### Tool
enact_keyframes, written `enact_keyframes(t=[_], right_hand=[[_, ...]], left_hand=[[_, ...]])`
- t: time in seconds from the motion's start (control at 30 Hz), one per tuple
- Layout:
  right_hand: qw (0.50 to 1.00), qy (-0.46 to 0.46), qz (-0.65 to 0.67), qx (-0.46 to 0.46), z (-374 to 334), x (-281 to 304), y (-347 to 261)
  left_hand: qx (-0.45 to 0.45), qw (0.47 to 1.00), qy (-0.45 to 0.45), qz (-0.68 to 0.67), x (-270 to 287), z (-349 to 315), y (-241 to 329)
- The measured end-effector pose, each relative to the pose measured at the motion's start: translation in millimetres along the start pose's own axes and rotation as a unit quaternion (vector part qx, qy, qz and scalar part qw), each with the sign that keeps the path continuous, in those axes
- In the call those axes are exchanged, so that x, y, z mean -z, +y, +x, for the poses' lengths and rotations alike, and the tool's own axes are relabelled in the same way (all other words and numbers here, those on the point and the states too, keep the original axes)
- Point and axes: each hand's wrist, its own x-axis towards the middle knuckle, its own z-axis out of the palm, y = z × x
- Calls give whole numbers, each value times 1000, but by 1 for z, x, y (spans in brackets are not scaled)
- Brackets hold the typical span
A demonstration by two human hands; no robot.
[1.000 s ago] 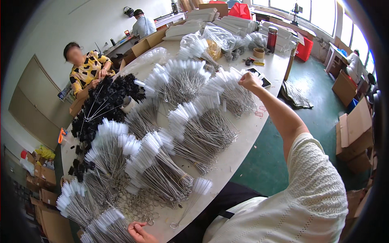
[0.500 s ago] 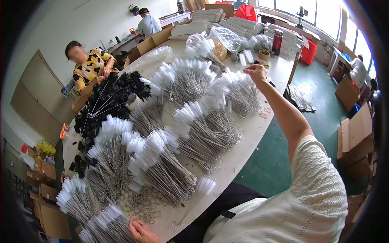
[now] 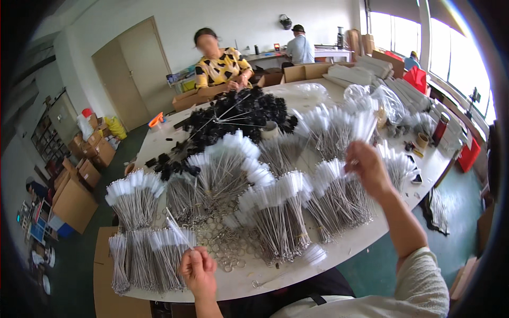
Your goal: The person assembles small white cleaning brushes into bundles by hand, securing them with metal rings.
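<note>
My left hand is pinched closed at the near edge of the table. A slim white-bristled wire brush slants up from its fingers, beside the near-left bundles of brushes. My right hand is raised over the right-hand bundles, its fingers curled and blurred. Smeared white brush heads stand just above those fingers, seemingly held; their stems are hidden. Large bundles of white-bristled brushes with wire stems cover the middle. One small group of brushes lies apart near the front edge.
Loose metal rings lie among the bundles. Behind is a heap of black-bristled brushes, where a person in a patterned top works. At right are a red flask, a tape roll and a phone. Cardboard boxes stand left.
My view has swung left. My right hand has come back from the table's far right side to above the bundles. My left hand has lifted, now with a brush in its fingers.
</note>
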Motion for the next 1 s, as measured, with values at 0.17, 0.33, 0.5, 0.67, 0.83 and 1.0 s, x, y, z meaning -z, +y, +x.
enact_keyframes(t=[0.17,0.33,0.5,0.67,0.83,1.0], right_hand=[[949,-179,259,-31,-33,-103,12],[971,-220,88,37,-78,-153,17],[953,-257,-139,81,-108,-172,17],[930,-344,85,99,-108,-154,-1],[971,-233,37,-45,-103,-120,20],[914,-95,310,-243,-133,-146,28]], left_hand=[[-48,995,-75,-36,-32,-7,1],[-71,974,-143,160,-71,-31,0],[-210,926,-181,256,-68,-34,-37],[-233,909,-230,257,-58,-42,-41],[-281,931,-136,190,-63,-42,-10],[-440,855,-226,154,-90,-52,-28]])
